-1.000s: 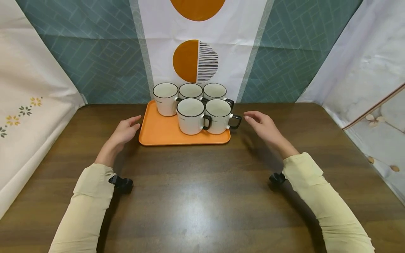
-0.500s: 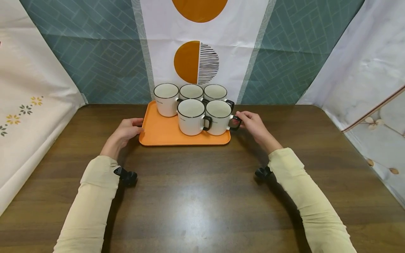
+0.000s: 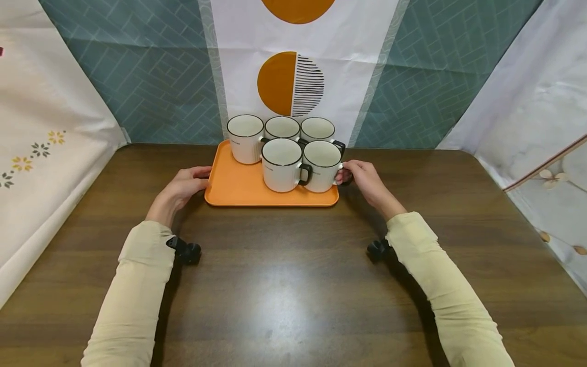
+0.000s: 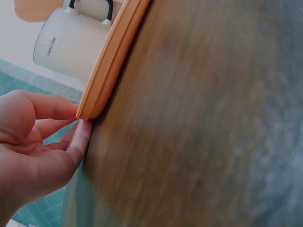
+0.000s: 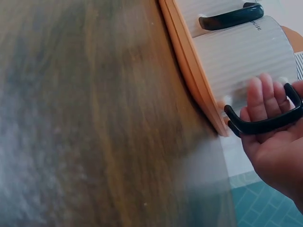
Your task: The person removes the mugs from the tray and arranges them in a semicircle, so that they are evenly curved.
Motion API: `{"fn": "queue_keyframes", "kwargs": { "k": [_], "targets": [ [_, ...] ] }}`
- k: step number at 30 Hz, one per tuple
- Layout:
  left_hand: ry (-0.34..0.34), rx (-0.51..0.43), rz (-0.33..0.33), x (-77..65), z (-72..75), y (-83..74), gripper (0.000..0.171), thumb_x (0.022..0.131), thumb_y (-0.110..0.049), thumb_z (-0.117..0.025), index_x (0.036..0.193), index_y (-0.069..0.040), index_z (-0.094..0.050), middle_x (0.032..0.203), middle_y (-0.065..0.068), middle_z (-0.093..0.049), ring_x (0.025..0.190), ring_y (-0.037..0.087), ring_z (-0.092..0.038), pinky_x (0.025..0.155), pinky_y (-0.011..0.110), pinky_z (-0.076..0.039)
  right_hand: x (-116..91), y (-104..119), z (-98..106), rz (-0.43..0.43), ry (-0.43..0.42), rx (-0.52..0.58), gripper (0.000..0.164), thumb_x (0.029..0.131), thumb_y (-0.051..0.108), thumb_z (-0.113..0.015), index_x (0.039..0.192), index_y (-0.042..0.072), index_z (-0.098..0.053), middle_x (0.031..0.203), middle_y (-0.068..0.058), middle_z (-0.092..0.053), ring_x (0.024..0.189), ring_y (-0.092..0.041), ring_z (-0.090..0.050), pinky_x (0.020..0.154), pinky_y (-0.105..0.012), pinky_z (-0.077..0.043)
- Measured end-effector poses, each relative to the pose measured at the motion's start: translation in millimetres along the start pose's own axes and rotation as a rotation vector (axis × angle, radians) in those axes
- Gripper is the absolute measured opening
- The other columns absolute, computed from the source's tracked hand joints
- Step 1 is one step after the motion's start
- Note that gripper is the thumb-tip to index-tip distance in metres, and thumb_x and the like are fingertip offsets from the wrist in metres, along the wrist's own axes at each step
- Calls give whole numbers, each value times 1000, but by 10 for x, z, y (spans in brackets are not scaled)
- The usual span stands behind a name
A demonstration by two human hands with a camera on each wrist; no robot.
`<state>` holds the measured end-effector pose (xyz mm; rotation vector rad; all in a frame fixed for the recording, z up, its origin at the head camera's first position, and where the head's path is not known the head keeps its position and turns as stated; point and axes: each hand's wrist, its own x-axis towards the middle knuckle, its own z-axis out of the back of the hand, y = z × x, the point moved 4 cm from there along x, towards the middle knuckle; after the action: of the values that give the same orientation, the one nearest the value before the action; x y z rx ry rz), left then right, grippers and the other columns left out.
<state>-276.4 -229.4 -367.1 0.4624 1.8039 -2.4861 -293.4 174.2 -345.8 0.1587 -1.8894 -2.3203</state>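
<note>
Several white mugs with black rims and black handles stand on an orange tray (image 3: 234,189). My left hand (image 3: 182,187) pinches the tray's left edge; the left wrist view shows thumb and fingers meeting at the tray corner (image 4: 97,87). Over on the right, my right hand (image 3: 367,182) holds the handle of the front right mug (image 3: 321,171). In the right wrist view its fingers (image 5: 266,97) lie at the black handle (image 5: 265,125), close to the mug's side. Beside that mug stands the front middle mug (image 3: 281,171). The hand covers most of the held handle in the head view.
Three more mugs form the back row: left (image 3: 245,145), middle (image 3: 282,127) and right (image 3: 317,128). The tray lies near the far edge of a brown wooden table (image 3: 275,265). A patterned cloth (image 3: 151,92) hangs behind, with light cloths at both sides.
My left hand has moved right to the tray's edge and grips it. My right hand has moved left onto the front right mug's handle. The view has shifted slightly; tray and mugs look unmoved.
</note>
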Motion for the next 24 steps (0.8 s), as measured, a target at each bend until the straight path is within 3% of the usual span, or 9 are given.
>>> {"fn": "queue_keyframes", "kwargs": {
  "k": [3, 8, 15, 24],
  "targets": [
    [3, -3, 1, 8, -7, 3, 60, 94, 6, -40, 150, 7, -19, 149, 27, -28, 130, 34, -35, 110, 42, -30, 2, -5, -13, 21, 4, 16, 30, 102, 12, -41, 88, -10, -56, 72, -3, -57, 66, -14, -54, 68, -23, -50],
    [-4, -12, 2, 11, -8, 12, 60, 94, 6, -40, 150, 7, -19, 149, 27, -28, 129, 34, -35, 110, 41, -30, -10, 0, -27, 62, 29, -3, 30, 102, 12, -41, 81, -7, -51, 69, -5, -48, 64, -14, -45, 60, -21, -41],
    [-2, -24, 8, 14, -3, 19, 60, 95, 6, -40, 150, 6, -19, 149, 26, -28, 128, 33, -35, 110, 41, -31, -14, 28, -46, 80, 72, -31, 31, 104, 14, -39, 81, -5, -47, 70, -4, -43, 65, -13, -41, 64, -25, -38],
    [0, -30, 9, -2, -1, 19, 59, 95, 6, -41, 150, 6, -20, 149, 26, -27, 128, 33, -36, 110, 40, -31, -27, 39, -38, 45, 73, -76, 33, 105, 15, -38, 87, -11, -45, 74, -5, -43, 70, -13, -44, 70, -23, -41]
  ]
}}
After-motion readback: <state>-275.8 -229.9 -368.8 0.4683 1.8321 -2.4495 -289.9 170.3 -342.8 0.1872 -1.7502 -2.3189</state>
